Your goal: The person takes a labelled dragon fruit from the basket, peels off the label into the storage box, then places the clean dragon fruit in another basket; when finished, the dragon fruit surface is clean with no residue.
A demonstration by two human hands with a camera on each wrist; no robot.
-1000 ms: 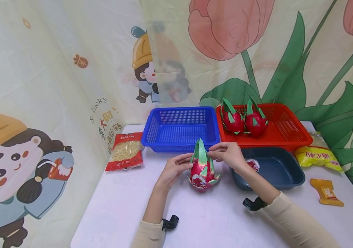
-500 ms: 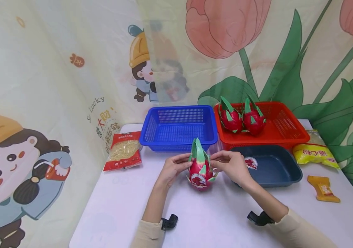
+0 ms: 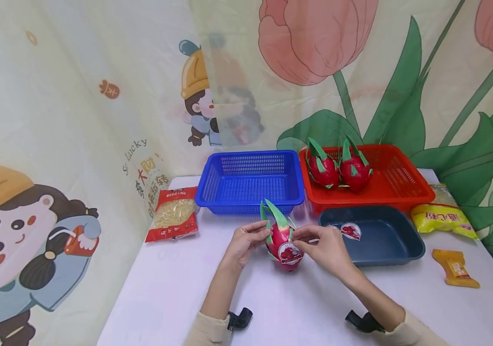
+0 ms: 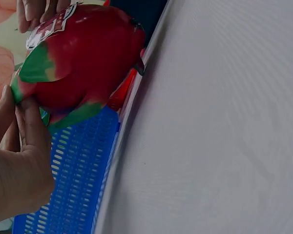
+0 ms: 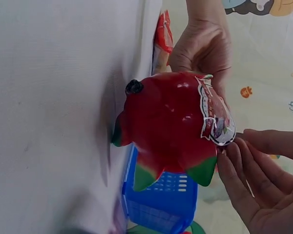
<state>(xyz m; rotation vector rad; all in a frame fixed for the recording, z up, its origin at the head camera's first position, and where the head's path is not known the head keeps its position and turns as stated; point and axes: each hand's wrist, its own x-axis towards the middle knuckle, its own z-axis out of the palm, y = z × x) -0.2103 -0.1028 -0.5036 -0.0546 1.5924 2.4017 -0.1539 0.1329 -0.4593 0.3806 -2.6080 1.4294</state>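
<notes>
A red dragon fruit [image 3: 282, 238] with green leaf tips tilts between both hands over the white table, its crown leaning left in the head view. A round white-edged sticker [image 3: 290, 253] is on its front. At the fruit's left side, my left hand [image 3: 246, 243] pinches a green-tipped scale [image 4: 19, 90] between thumb and fingers. On the other side my right hand [image 3: 326, 247] has thumb and fingertips at the sticker's edge, seeming to pinch it in the right wrist view [image 5: 266, 170]. The fruit's underside, with a dark stub [image 5: 134, 87], faces the wrist cameras.
Behind the hands stands a blue basket [image 3: 250, 207]. A red basket [image 3: 402, 197] beside it holds two dragon fruits [image 3: 354, 171]. A dark blue tray [image 3: 385, 257] with stickers [image 3: 351, 231] sits at right. Around lie a red food bag [image 3: 173, 214], a yellow bag [image 3: 444, 218] and an orange packet [image 3: 455, 267].
The dragon fruit has turned and tipped, its crown now leaning left and its sticker shifted right. My right hand has come down from beside the crown to the sticker's edge.
</notes>
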